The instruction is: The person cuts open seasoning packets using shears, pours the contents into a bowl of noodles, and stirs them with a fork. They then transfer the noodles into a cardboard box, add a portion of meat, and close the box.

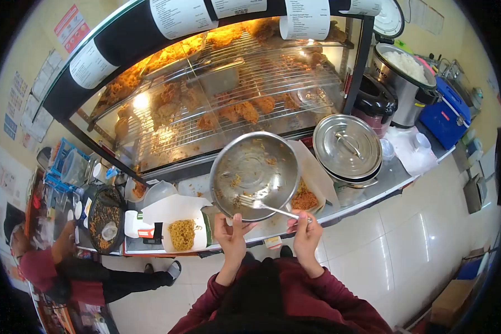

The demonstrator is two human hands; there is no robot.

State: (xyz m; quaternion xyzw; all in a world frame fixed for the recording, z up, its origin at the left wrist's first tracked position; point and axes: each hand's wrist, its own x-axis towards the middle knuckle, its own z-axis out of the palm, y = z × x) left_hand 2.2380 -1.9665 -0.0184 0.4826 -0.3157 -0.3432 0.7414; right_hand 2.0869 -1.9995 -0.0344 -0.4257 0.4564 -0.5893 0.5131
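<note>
A steel bowl [254,172] with food bits stuck inside is tilted toward me above the counter. My left hand [232,236] grips its lower rim, thumb on the near side. In my right hand [306,231] is the handle of a metal fork [261,205], whose tines are over the inside of the bowl. Left of the bowl, an open paper box [175,207] holds yellow noodles [182,234]. Partly behind the bowl on the right, another paper box [316,172] contains noodles and a reddish-orange food [304,200].
A heated glass cabinet [206,106] with fried pieces stands behind the counter. Lidded pot [348,146], rice cooker [403,78] and blue cooler [444,111] are right. At left are a dark basket [104,220], a plastic bowl [160,191] and another person [44,256].
</note>
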